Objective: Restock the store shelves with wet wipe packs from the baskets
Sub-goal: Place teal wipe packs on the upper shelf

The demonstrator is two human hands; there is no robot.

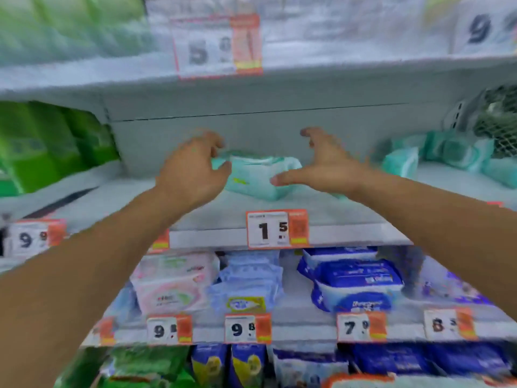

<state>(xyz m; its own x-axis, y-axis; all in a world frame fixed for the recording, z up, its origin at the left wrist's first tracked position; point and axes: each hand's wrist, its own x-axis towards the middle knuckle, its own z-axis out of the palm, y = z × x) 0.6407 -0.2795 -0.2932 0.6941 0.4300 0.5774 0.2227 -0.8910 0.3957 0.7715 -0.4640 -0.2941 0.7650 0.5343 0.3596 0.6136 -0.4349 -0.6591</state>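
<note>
Mint wipe pack [258, 175] on shelf [349, 236] btwn left hand [193, 169] & right hand [321, 163], both spread, ungripped.

Place: we're in a shop aisle, retail shelving.
Shelves: we see tiered white shelves [349, 233], stocked.
Price tags: orange-white price tags [277, 228] clipped on shelf edges, big digits.
Stock: we count many wet wipe packs [260, 175], plus green packs [42, 147] at left.
</note>
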